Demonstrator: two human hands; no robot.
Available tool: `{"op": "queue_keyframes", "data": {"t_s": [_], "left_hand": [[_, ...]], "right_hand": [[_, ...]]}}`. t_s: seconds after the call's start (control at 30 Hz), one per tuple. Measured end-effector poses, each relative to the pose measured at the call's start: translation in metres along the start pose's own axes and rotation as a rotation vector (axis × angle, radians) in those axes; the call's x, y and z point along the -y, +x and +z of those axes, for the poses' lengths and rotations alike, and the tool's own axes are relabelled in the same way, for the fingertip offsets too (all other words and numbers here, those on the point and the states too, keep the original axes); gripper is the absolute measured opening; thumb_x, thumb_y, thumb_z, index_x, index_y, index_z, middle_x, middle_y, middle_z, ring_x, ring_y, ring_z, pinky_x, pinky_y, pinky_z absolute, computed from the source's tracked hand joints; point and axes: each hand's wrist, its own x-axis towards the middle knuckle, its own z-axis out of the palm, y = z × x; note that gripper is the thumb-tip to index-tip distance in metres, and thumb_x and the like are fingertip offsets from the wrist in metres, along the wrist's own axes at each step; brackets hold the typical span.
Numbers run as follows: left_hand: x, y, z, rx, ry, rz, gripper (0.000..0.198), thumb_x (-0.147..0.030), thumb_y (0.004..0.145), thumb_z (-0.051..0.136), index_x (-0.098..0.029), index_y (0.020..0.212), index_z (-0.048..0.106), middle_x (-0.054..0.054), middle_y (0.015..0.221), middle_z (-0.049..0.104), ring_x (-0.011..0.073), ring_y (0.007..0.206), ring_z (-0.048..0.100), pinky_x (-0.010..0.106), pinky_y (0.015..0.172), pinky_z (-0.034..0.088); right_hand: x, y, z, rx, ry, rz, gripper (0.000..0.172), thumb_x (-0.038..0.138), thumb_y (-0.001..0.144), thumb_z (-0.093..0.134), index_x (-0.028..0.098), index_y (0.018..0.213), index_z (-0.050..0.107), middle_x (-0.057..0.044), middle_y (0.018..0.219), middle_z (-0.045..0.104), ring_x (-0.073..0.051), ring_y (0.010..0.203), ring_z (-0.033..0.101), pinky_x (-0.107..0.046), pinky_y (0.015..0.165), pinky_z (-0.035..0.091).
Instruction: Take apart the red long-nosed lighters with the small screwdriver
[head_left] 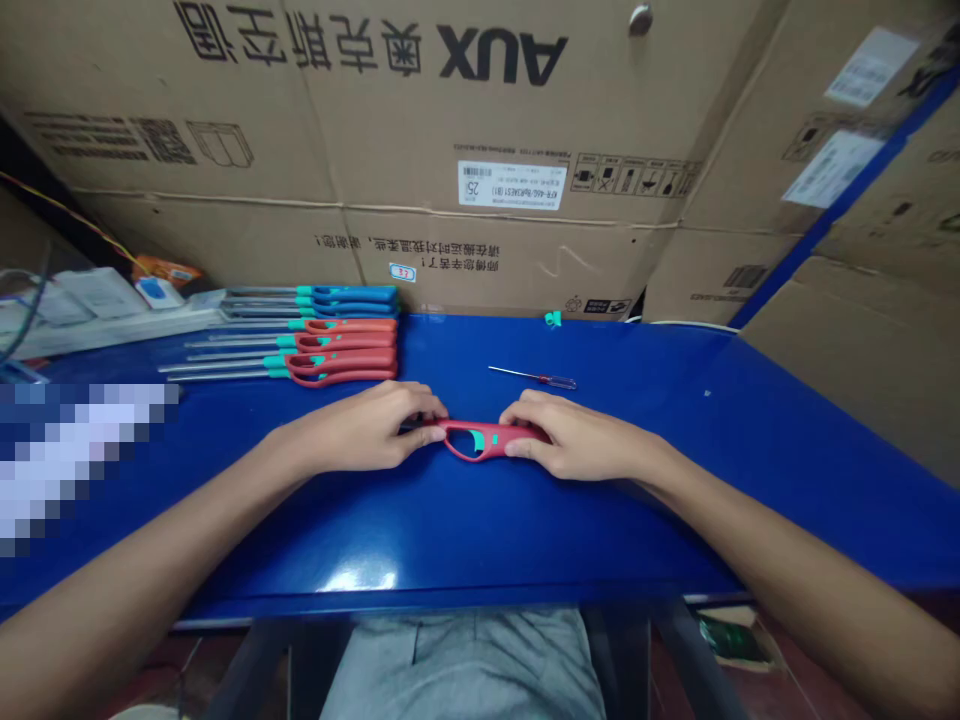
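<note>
Head camera view: a person's two bare hands meet over a glossy blue tabletop [450, 530], both on one red plastic lighter with a looped trigger guard and teal trigger [503, 436]. This lighter lies crosswise near the middle of the table, in front of the person, between the two hands. The left hand [382, 425] pinches its guard end between thumb and fingers; what is behind those fingers is hidden, so whether a rod sticks out there cannot be told. The right hand [581, 435] grips the handle's other end, thumb on the near side and fingers on the far side, with the handle's tip covered by the palm.

Beyond the right hand lies a slim screwdriver with a translucent reddish handle [559, 382], its metal shaft pointing left. Farther back, near the cardboard, sits a small teal plastic piece [553, 319]. Beyond the left hand, a row of long-rod lighters with blue handles [356, 296] lies next to others with red handles [345, 362], all with their metal rods toward the left. Just beside them is a white power strip [127, 333] with plugs in it. Large brown cardboard panels with upside-down black print [390, 110] stand along the table's far edge.
</note>
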Motion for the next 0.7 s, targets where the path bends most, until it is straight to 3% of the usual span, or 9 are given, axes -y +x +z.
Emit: {"op": "queue_keyframes", "data": {"t_s": [0.1, 0.23, 0.3, 0.37, 0.47, 0.57, 0.7], "left_hand": [[-0.001, 0.000, 0.001, -0.097, 0.069, 0.064, 0.022, -0.027, 0.093, 0.049, -0.015, 0.099, 0.067, 0.007, 0.088, 0.066, 0.0185, 0.081, 0.059, 0.030, 0.073, 0.043], [0.000, -0.002, 0.001, -0.406, 0.329, 0.204, 0.018, -0.019, 0.090, 0.052, -0.017, 0.090, 0.070, 0.004, 0.079, 0.067, 0.0190, 0.077, 0.057, 0.038, 0.078, 0.034], [0.000, -0.002, 0.001, -0.546, 0.406, 0.259, 0.020, -0.012, 0.089, 0.050, -0.018, 0.087, 0.070, 0.003, 0.075, 0.068, 0.0180, 0.076, 0.057, 0.040, 0.080, 0.030], [-0.001, -0.003, 0.002, -0.637, 0.450, 0.298, 0.022, -0.008, 0.088, 0.049, -0.018, 0.089, 0.069, 0.002, 0.077, 0.070, 0.0182, 0.080, 0.059, 0.041, 0.082, 0.029], [-0.004, -0.002, 0.007, -0.697, 0.533, 0.322, 0.025, -0.005, 0.087, 0.047, -0.018, 0.096, 0.067, 0.004, 0.085, 0.071, 0.0205, 0.091, 0.060, 0.042, 0.085, 0.028], [-0.006, -0.001, 0.013, -0.746, 0.622, 0.266, 0.026, -0.004, 0.086, 0.048, -0.017, 0.095, 0.068, 0.008, 0.097, 0.070, 0.0243, 0.094, 0.057, 0.045, 0.084, 0.027], [-0.010, 0.001, 0.018, -0.795, 0.696, 0.215, 0.026, -0.004, 0.085, 0.048, -0.017, 0.092, 0.070, 0.008, 0.099, 0.069, 0.0253, 0.090, 0.052, 0.043, 0.079, 0.026]], "right_hand": [[-0.001, -0.003, -0.002, -0.075, 0.027, 0.015, 0.015, 0.032, 0.089, 0.057, 0.019, 0.096, 0.054, -0.005, 0.093, 0.057, -0.017, 0.080, 0.053, -0.029, 0.070, 0.040], [0.000, -0.005, -0.001, -0.180, 0.205, -0.011, 0.014, 0.029, 0.090, 0.055, 0.020, 0.098, 0.048, 0.002, 0.075, 0.057, -0.013, 0.065, 0.053, -0.027, 0.063, 0.039], [0.002, -0.004, 0.003, -0.136, 0.440, -0.038, 0.023, 0.028, 0.089, 0.056, 0.021, 0.109, 0.048, 0.003, 0.075, 0.057, -0.012, 0.061, 0.055, -0.026, 0.060, 0.042], [0.006, -0.002, 0.007, 0.009, 0.705, -0.026, 0.042, 0.028, 0.088, 0.058, 0.024, 0.127, 0.042, 0.002, 0.081, 0.059, -0.010, 0.056, 0.056, -0.024, 0.053, 0.043], [0.012, 0.003, 0.013, 0.179, 0.912, 0.101, 0.058, 0.031, 0.086, 0.058, 0.027, 0.138, 0.033, 0.005, 0.073, 0.057, -0.006, 0.041, 0.044, -0.018, 0.039, 0.034], [0.017, 0.006, 0.018, 0.080, 0.899, 0.200, 0.051, 0.033, 0.086, 0.058, 0.024, 0.133, 0.039, 0.012, 0.054, 0.042, -0.006, 0.036, 0.034, -0.016, 0.035, 0.029], [0.021, 0.009, 0.025, -0.020, 0.771, 0.167, 0.030, 0.029, 0.089, 0.054, 0.022, 0.117, 0.046, 0.013, 0.050, 0.035, -0.005, 0.036, 0.034, -0.016, 0.036, 0.026]]}}
